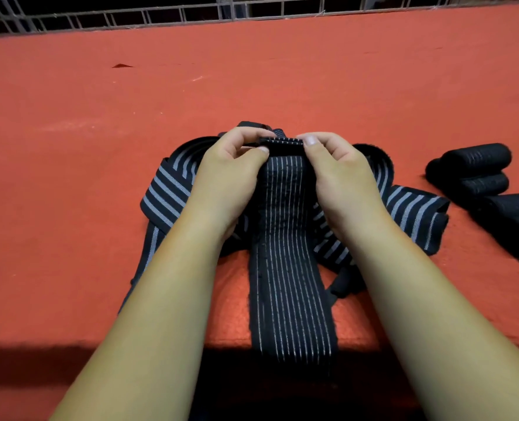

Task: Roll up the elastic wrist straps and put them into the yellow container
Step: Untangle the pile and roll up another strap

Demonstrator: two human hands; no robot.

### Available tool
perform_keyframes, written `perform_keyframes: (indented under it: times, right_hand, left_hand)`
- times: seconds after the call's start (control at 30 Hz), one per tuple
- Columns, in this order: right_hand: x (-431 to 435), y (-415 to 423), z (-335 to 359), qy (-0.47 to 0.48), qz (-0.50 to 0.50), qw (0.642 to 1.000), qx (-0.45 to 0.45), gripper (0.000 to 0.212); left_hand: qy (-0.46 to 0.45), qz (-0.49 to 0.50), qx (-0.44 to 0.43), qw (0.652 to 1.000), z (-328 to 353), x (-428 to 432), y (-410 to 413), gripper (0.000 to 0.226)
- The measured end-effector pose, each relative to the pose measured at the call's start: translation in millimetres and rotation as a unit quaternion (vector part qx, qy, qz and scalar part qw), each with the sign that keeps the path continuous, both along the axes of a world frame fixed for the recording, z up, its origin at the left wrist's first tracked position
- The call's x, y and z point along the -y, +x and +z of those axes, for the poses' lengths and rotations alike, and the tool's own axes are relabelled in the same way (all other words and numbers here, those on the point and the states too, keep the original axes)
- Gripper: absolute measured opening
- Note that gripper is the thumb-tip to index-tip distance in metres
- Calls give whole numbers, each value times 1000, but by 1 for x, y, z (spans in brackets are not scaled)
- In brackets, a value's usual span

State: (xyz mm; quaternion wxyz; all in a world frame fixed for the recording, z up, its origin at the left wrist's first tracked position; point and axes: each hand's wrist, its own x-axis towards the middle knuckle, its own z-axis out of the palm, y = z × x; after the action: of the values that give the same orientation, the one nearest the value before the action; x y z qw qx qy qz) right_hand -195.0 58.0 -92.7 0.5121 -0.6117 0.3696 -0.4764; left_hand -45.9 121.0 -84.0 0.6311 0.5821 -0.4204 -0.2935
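A long black elastic strap with thin white stripes (288, 268) runs from the table's near edge up to my hands, its tail hanging over the edge. My left hand (231, 171) and my right hand (337, 171) pinch its far end, which is folded over into a small tight roll (282, 142). Under them lies a loose heap of black straps with wide grey stripes (167, 189). Three rolled-up black straps (480, 174) lie together at the right. No yellow container is in view.
The table is covered in red cloth (252, 80). A white wire grid fence (221, 10) runs along its far edge. The near edge drops into dark shadow below my forearms.
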Motion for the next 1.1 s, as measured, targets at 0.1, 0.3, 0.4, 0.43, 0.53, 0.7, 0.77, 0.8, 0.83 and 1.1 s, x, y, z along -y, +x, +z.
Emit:
perform_keyframes:
  times: [0.1, 0.3, 0.4, 0.43, 0.53, 0.7, 0.77, 0.8, 0.83, 1.1]
  right_hand:
    - [-1, -4, 0, -17, -2, 1000, -5, 21]
    - [-2, -3, -4, -34, 8, 999, 13, 20]
    - [-3, -3, -6, -30, 23, 999, 38, 23]
    - [-2, -2, -7, -26, 31, 998, 44, 25]
    - [-2, -2, -7, -12, 28, 999, 26, 31]
    - [-7, -5, -3, 2, 14, 999, -48, 23]
    - [-9, -4, -2, 2, -1, 998, -63, 36]
    - [-9, -3, -2, 8, -7, 998, -59, 43]
    - [-8, -3, -2, 17, -11, 999, -48, 46]
    - [-2, -5, -5, 29, -28, 999, 9, 21]
  left_hand:
    - [0, -19, -48, 999, 3, -3, -2, 27]
    - [-16, -21, -48, 998, 2, -5, -6, 13]
    - [-19, -3, -23, 1000, -2, -5, -4, 11]
    - [-17, -1, -28, 999, -2, -5, -3, 13]
    - [-20, 0, -54, 998, -1, -5, -3, 23]
    - [-47, 7, -31, 998, -5, -3, -2, 23]
    - [-53, 6, -13, 998, -6, -2, -2, 24]
    - [-56, 0, -8, 998, -6, -3, -3, 25]
    - [-57, -7, -4, 998, -6, -2, -3, 25]
    - [-2, -40, -74, 996, -4, -1, -8, 19]
